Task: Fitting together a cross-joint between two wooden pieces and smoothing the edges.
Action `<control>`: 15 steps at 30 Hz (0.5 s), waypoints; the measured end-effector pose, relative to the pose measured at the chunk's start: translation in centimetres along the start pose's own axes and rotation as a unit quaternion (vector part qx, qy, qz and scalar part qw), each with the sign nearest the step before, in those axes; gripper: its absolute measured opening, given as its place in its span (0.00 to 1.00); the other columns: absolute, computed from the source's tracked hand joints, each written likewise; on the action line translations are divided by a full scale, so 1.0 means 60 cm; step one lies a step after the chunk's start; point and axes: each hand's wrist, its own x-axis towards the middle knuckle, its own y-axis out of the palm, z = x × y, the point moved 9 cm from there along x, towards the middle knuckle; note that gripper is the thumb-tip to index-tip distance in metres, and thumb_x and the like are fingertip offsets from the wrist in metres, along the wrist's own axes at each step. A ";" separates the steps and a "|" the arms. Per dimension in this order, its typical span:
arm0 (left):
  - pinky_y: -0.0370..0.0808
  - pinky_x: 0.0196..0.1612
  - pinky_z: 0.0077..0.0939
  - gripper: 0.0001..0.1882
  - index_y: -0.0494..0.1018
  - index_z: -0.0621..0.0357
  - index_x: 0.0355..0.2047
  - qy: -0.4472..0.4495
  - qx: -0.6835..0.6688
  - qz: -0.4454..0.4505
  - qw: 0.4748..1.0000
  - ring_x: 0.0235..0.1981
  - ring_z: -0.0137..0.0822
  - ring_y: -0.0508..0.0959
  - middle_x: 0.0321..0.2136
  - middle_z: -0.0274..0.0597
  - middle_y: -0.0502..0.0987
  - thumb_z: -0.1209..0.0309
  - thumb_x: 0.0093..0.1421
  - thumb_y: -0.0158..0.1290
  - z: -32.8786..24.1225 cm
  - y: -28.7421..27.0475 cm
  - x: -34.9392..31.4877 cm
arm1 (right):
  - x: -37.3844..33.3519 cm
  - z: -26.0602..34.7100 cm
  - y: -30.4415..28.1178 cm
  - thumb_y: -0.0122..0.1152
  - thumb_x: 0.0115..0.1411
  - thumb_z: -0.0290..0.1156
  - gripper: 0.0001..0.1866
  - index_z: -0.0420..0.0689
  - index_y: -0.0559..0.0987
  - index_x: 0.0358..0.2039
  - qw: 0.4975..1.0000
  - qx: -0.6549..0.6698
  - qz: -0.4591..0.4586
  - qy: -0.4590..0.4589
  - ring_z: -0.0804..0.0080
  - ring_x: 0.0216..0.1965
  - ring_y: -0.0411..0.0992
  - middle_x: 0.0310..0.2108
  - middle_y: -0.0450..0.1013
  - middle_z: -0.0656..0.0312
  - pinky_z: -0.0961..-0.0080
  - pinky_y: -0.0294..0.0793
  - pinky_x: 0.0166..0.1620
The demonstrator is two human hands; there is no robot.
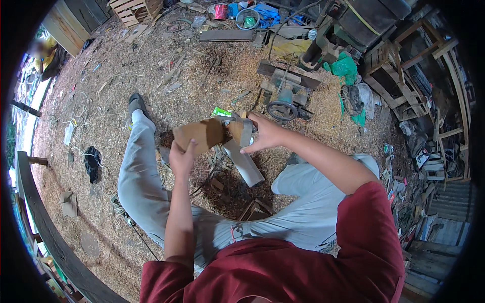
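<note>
My left hand [183,157] grips the lower edge of a flat brown piece [194,137], thumb on top. The piece is darker toward its right end; I cannot tell if it is wood or cardboard. My right hand [263,132] is closed, thumb and fingers apart across a small wooden piece with a grey band [245,132]. These two held things meet or overlap between my hands. Below them a grey board [243,162] slants between my legs. Just beyond my hands is a small green packet [221,111].
A machine with a black handwheel [282,111] stands ahead to the right. Wood shavings cover the floor [116,65]. Wooden crates [396,81] are at the right, and a wooden rail [43,217] curves along the left. A blue-rimmed bucket [247,19] is at the far side.
</note>
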 end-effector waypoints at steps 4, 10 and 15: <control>0.84 0.40 0.40 0.24 0.72 0.61 0.56 -0.167 -0.210 -0.063 0.961 0.41 0.42 0.85 0.45 0.47 0.82 0.62 0.66 0.63 0.072 -0.006 -0.009 | -0.037 0.018 -0.026 0.84 0.39 0.59 0.60 0.30 0.67 0.61 0.994 0.087 -0.057 -0.023 0.48 0.60 0.69 0.58 0.68 0.43 0.61 0.67 0.66; 0.84 0.43 0.41 0.26 0.67 0.58 0.61 -0.274 -0.370 -0.085 0.884 0.46 0.42 0.82 0.47 0.45 0.79 0.55 0.71 0.57 0.124 0.057 -0.032 | -0.061 0.049 -0.044 0.87 0.40 0.48 0.54 0.35 0.68 0.62 0.971 0.226 -0.063 -0.043 0.58 0.60 0.69 0.57 0.68 0.50 0.66 0.66 0.65; 0.76 0.57 0.57 0.30 0.65 0.58 0.62 -0.478 -0.414 0.086 0.770 0.55 0.49 0.76 0.52 0.49 0.74 0.47 0.72 0.50 0.184 0.163 -0.094 | -0.050 0.034 -0.008 0.86 0.43 0.46 0.55 0.37 0.64 0.66 0.975 0.222 -0.009 -0.016 0.59 0.64 0.67 0.60 0.67 0.49 0.66 0.63 0.68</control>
